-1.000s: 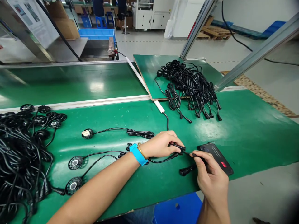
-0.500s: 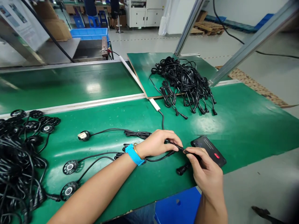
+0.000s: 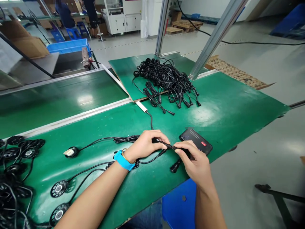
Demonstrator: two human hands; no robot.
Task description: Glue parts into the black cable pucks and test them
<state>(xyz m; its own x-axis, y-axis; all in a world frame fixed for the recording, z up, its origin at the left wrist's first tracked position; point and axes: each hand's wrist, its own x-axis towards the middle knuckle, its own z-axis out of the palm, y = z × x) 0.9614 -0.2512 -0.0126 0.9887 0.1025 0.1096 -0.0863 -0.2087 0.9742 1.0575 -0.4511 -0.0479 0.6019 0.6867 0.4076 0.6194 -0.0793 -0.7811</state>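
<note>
My left hand [image 3: 147, 144], a blue band at its wrist, pinches a black cable connector [image 3: 167, 146] between thumb and fingers. Fingertips of my right hand [image 3: 195, 160] are closed on a second black connector [image 3: 173, 147], end to end with the first; whether they are fully joined I cannot tell. Below the right hand lies a thicker black plug [image 3: 175, 166]. Another cable connector [image 3: 162, 152] rests under my left hand. Bundled cables run left to round black pieces [image 3: 59, 188], one of them [image 3: 74, 152] with a whitish bit on it.
A phone [image 3: 199, 143] lies beyond my right hand on the green table [image 3: 238, 105]. A heap of black cables [image 3: 166, 76] covers a raised green board [image 3: 119, 68]. More cables [image 3: 14, 187] pile up at left. Metal posts [image 3: 214, 41] rise behind; a blue stool [image 3: 178, 203] stands below.
The camera view has swung right, so everything sits further left in the picture. Both hands keep their grip on the connectors, with little visible movement relative to the table.
</note>
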